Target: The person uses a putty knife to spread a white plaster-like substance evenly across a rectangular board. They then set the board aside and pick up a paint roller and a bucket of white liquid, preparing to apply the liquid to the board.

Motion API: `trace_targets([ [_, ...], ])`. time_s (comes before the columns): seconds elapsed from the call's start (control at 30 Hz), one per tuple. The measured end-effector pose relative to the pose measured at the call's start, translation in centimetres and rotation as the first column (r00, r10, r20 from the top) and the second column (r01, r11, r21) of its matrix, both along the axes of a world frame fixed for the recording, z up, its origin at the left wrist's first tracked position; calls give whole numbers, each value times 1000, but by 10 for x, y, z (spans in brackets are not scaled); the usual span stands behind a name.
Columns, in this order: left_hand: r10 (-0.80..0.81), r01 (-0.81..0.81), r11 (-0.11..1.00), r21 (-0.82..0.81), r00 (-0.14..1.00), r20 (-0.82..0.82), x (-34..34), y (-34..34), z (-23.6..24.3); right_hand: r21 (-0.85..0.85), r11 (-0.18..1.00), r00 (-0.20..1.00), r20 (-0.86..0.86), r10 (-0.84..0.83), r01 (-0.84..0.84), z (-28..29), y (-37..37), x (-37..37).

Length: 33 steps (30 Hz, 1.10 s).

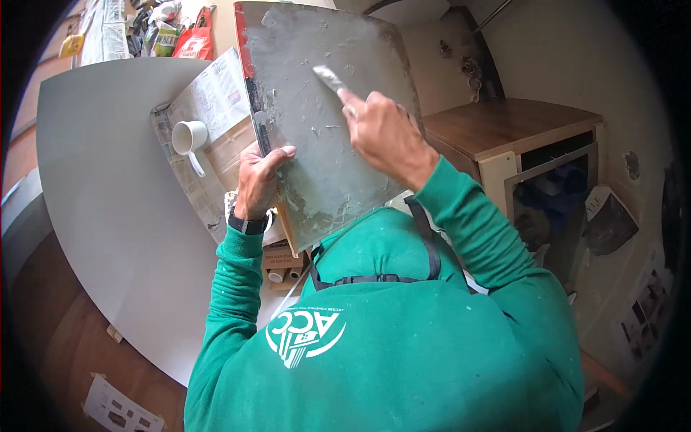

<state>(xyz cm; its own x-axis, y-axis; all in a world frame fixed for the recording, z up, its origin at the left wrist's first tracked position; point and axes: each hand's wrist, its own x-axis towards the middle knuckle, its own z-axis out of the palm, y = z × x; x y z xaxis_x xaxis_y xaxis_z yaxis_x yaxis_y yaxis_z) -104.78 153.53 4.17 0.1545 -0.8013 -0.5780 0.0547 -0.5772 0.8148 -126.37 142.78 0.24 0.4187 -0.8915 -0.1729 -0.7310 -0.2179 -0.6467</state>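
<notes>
A rectangular grey board point(317, 144) with a scuffed, smeared face and a worn red and black left edge is tilted up in front of me. My left hand point(260, 176) grips its left edge, thumb lying on the face and the other fingers hidden behind. Above the board's middle, my right hand point(389, 137) is closed around a short, narrow tool with a whitish flat end point(330, 78). Whether it is a brush or a scraper cannot be made out. Its tip is over the upper part of the face; contact is unclear. Small flakes cling to the surface.
Left of the board, a white long-handled cup point(189, 137) stands on newspaper point(216, 93) over a large pale rounded tabletop point(108, 180). Bags, one of them red point(194, 39), lie at the back. A brown-topped wooden cabinet point(511, 122) stands to the right.
</notes>
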Motion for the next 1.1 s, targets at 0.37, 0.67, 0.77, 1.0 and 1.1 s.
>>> trace_targets([
  [0.37,-39,39,999,-2,999,1,2,-3,-6,91,996,1000,16,19,-20,-9,0,-1],
  [0.67,-8,9,999,-36,999,38,2,-1,-7,2,1000,995,103,9,-9,-23,1,-1],
  [0.77,-1,10,997,-82,995,104,7,-5,-10,-61,997,969,245,-30,47,-40,-22,3],
  [1.0,124,-132,990,-50,983,-134,-2,4,-9,74,990,990,-62,128,-123,-15,16,12],
  [1.1,55,-56,997,-48,998,-26,-3,4,-5,-146,979,985,-111,129,-145,-88,-26,6],
])
